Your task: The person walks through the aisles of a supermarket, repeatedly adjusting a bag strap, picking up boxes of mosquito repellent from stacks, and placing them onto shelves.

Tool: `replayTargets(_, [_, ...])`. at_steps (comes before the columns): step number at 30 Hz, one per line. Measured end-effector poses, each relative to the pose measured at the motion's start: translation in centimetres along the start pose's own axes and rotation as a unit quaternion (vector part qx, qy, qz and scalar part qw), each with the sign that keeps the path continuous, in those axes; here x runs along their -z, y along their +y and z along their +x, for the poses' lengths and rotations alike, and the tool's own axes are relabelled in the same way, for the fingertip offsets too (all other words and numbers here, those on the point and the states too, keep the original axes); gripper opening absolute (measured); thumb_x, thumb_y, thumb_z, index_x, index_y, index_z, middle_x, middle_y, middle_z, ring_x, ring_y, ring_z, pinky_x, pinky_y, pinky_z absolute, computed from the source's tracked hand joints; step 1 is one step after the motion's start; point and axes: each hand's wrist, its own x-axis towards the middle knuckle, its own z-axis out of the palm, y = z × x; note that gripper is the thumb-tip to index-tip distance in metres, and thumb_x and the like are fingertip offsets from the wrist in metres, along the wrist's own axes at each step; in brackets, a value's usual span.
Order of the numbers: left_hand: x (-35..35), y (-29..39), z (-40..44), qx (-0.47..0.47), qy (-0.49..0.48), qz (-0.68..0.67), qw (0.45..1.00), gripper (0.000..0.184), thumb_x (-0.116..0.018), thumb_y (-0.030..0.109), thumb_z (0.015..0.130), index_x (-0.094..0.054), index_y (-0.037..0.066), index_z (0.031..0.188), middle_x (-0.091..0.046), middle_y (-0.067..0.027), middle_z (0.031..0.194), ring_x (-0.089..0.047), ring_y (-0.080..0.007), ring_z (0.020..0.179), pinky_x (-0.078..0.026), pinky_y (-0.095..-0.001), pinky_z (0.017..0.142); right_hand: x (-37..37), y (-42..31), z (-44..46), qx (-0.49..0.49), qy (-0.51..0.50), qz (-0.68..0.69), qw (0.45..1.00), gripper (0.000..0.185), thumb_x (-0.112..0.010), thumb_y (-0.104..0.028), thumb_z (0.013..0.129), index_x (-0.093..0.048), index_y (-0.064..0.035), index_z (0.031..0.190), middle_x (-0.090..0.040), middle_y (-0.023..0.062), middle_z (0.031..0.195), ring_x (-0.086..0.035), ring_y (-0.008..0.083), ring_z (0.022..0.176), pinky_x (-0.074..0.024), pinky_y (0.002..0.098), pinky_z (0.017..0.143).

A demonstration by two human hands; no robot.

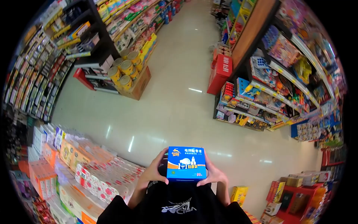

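Box [186, 164] in blue sits at lower centre of the frame, held by its sides between the left hand [156, 170] and right hand [214, 173], both half-curled; this two-sided hold leaves its printed face uncovered and likely balances it.

The person's bare left hand [158, 170] and bare right hand [211, 172] are facing each other in front of the torso, gripping from opposite sides at about the same height. Both thumbs are pointing inward on the side nearer the body, while the other fingers are partly hiding from view. The bare left forearm [138, 189] and bare right forearm [223, 191] are reaching forward from black fabric sleeves [113, 209].
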Motion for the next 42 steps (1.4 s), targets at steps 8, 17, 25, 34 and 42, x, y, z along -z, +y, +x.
replayTargets(8, [8.0, 0.0, 3.0, -0.01, -0.019, 0.039, 0.999, 0.143, -0.096, 0.039, 0.04, -0.013, 0.001, 0.151, -0.038, -0.018, 0.143, -0.039, -0.0281, 0.133, -0.027, -0.0407, 0.112, 0.6, -0.2, 8.4, -0.034, -0.043, -0.006, 0.998, 0.154, -0.095, -0.043, 0.049, 0.014, 0.0053, 0.147, -0.003, 0.0251, 0.155, -0.002, 0.033, 0.146, -0.0077, 0.043, 0.118])
replayTargets(17, [12.6, 0.3, 10.7, -0.016, -0.052, 0.06, 0.997, 0.132, -0.093, 0.042, 0.048, -0.019, 0.0, 0.149, -0.035, -0.0196, 0.145, -0.039, -0.0295, 0.132, -0.031, -0.0388, 0.109, 4.4, 1.3, 14.1, -0.05, -0.038, 0.057, 0.996, 0.157, -0.096, -0.042, 0.049, 0.02, 0.0036, 0.146, -0.009, 0.0227, 0.155, -0.008, 0.0296, 0.144, -0.0094, 0.0425, 0.117])
replayTargets(25, [16.0, 3.2, 24.2, 0.004, -0.065, 0.111, 0.992, 0.135, -0.092, 0.046, 0.048, -0.016, 0.0, 0.15, -0.036, -0.0194, 0.145, -0.043, -0.0277, 0.129, -0.031, -0.0397, 0.109, 14.6, 4.1, 22.7, -0.047, -0.029, 0.109, 0.993, 0.155, -0.096, -0.037, 0.05, 0.019, 0.0024, 0.146, -0.009, 0.0221, 0.155, -0.009, 0.0277, 0.144, -0.0112, 0.04, 0.117])
replayTargets(34, [19.3, 7.1, 37.6, 0.043, -0.015, 0.063, 0.997, 0.143, -0.093, 0.049, 0.044, -0.012, 0.001, 0.151, -0.037, -0.0201, 0.145, -0.039, -0.0298, 0.133, -0.029, -0.0416, 0.11, 26.6, 4.2, 34.0, -0.024, -0.015, 0.112, 0.993, 0.15, -0.096, -0.032, 0.049, 0.012, 0.0015, 0.149, -0.004, 0.0224, 0.156, -0.008, 0.0285, 0.145, -0.011, 0.0382, 0.117])
replayTargets(42, [23.3, 6.9, 45.9, -0.028, 0.001, 0.032, 0.999, 0.136, -0.093, 0.046, 0.05, -0.013, -0.002, 0.15, -0.035, -0.0209, 0.144, -0.042, -0.0294, 0.13, -0.031, -0.0415, 0.109, 32.2, 2.9, 41.3, -0.043, 0.007, 0.183, 0.982, 0.147, -0.095, -0.022, 0.051, 0.011, -0.001, 0.15, -0.009, 0.0218, 0.156, -0.012, 0.027, 0.145, -0.0134, 0.038, 0.116])
